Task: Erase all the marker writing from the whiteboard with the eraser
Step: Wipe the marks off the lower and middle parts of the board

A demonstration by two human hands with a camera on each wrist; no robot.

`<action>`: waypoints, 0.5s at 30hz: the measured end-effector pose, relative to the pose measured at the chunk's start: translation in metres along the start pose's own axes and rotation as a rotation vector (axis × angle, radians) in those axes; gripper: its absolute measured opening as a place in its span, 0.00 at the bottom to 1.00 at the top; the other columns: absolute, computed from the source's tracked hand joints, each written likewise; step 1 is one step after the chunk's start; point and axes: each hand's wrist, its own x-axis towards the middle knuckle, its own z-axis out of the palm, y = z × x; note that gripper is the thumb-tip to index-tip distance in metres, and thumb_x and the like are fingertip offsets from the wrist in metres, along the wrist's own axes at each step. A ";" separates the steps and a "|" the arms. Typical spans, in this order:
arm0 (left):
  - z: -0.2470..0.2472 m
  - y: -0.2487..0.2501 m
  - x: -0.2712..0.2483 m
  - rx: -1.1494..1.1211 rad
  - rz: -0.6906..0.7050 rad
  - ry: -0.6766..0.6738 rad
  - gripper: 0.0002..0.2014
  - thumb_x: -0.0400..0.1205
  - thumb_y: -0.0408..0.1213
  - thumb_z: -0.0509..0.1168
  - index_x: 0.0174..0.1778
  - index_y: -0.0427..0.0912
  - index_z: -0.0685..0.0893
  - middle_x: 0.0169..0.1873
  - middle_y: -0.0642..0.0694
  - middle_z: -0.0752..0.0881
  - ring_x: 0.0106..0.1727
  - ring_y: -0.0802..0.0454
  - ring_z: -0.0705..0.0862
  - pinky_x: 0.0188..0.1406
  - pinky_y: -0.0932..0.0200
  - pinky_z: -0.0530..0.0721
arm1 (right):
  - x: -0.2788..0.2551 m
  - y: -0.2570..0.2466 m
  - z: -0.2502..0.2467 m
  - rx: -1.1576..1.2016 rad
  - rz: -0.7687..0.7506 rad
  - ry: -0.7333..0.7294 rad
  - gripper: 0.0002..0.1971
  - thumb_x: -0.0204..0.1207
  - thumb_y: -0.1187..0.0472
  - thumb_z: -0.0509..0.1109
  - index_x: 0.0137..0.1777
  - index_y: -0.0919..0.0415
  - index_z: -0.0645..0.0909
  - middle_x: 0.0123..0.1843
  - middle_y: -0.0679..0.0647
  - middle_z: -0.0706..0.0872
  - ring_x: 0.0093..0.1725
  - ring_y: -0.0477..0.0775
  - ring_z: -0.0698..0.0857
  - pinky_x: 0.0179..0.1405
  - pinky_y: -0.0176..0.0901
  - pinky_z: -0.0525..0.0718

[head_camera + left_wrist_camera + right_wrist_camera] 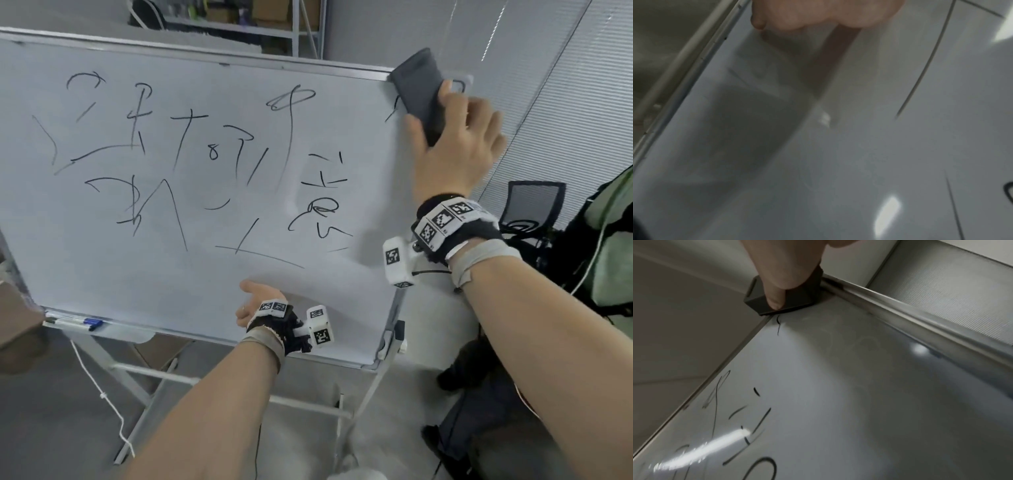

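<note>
The whiteboard [171, 274] stands on a frame, covered with black marker writing [191, 154] across its left and middle. My right hand [455, 137] grips a dark grey eraser [419, 92] and presses it flat on the board's top right corner, partly over the metal frame. A short black stroke [392, 111] shows just left of the eraser. In the right wrist view one finger [777, 300] lies over the eraser [756, 301], above that stroke [778, 324]. My left hand [260, 301] rests on the bare lower part of the board and holds nothing; it shows blurred at the top of its wrist view [818, 14].
A blue-capped marker [85, 322] lies in the tray at the board's lower left. A white cord [102, 394] hangs beside the stand's legs. An office chair [534, 209] and a person in green [609, 240] are to the right. A brown box [17, 318] sits at left.
</note>
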 end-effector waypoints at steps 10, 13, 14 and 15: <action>-0.003 0.017 0.005 -0.026 -0.007 -0.013 0.42 0.87 0.61 0.51 0.85 0.27 0.57 0.85 0.32 0.61 0.85 0.35 0.62 0.86 0.45 0.55 | -0.025 -0.014 0.013 0.129 -0.104 -0.099 0.22 0.79 0.37 0.70 0.63 0.54 0.84 0.56 0.58 0.85 0.53 0.62 0.82 0.53 0.51 0.75; -0.001 0.015 0.003 -0.020 -0.019 -0.028 0.41 0.88 0.60 0.50 0.85 0.27 0.56 0.85 0.32 0.59 0.85 0.34 0.61 0.85 0.44 0.52 | -0.011 -0.018 0.016 0.128 0.080 -0.086 0.23 0.77 0.39 0.71 0.62 0.56 0.85 0.57 0.60 0.84 0.55 0.65 0.82 0.54 0.54 0.77; -0.001 0.015 0.001 -0.015 -0.020 -0.033 0.41 0.88 0.60 0.50 0.85 0.27 0.56 0.85 0.32 0.59 0.86 0.34 0.60 0.85 0.45 0.51 | -0.012 -0.019 0.017 0.131 0.083 -0.094 0.23 0.76 0.39 0.72 0.61 0.56 0.85 0.57 0.60 0.84 0.54 0.65 0.82 0.53 0.55 0.78; -0.001 0.016 -0.001 -0.016 -0.016 -0.036 0.41 0.88 0.60 0.51 0.85 0.28 0.56 0.85 0.33 0.59 0.86 0.34 0.60 0.85 0.45 0.51 | -0.015 -0.023 0.018 0.148 0.057 -0.106 0.23 0.75 0.38 0.72 0.60 0.56 0.84 0.56 0.60 0.84 0.54 0.65 0.82 0.53 0.55 0.78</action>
